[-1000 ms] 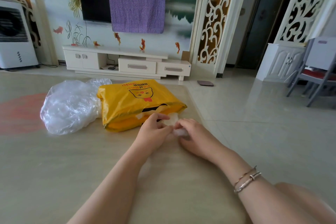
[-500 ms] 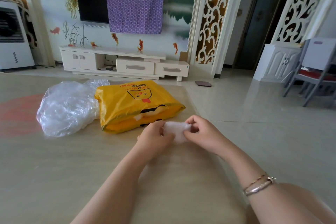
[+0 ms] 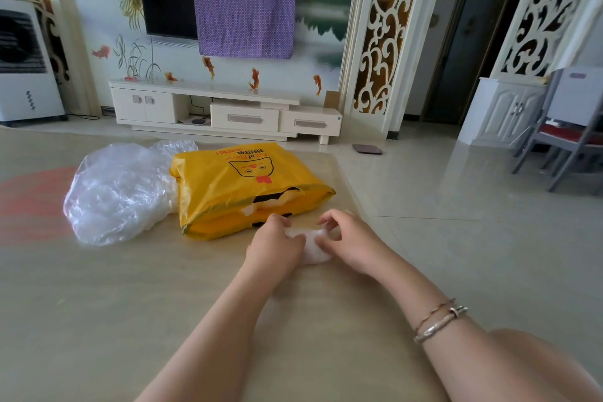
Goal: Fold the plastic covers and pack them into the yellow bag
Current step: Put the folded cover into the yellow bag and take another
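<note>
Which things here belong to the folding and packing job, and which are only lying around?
For the job:
yellow bag
pile of clear plastic covers
small folded cover, held between left hand and right hand

Only lying around:
TV stand
purple cloth
grey chair
dark flat item on floor

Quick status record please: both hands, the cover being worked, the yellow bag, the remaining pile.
left hand: grips the small folded cover, on the table
right hand: fingers curled on the same cover
folded cover: small white wad between the hands
yellow bag: lying flat just beyond the hands
loose pile: clear plastic, left of bag, touching it
</note>
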